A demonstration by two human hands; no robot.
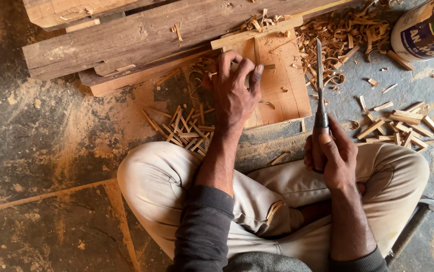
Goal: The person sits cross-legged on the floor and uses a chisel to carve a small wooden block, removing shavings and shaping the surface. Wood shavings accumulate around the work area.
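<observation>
Up beyond the flat wooden board [282, 85], toward the right corner of the view, a round tin [426, 30] lies cut off by the frame, its label white with a blue band and a green patch. The board lies on the floor [51, 151] just in front of the person's crossed legs, its far edge under a thin batten [257, 32] and against heavy timber beams [141, 35]. The left hand [234, 93] presses down on the board's left part, fingers bent and close together. The right hand [330, 153], just right of the board's near corner, is wrapped around the handle of a chisel [320, 95] whose blade points away along the board's right edge. Curled shavings [348, 35] crowd the floor right of the board; cut wood slivers [182, 128] lie left of it, and more offcuts [403, 126] right. Left of the board the floor is bare and dusty.
</observation>
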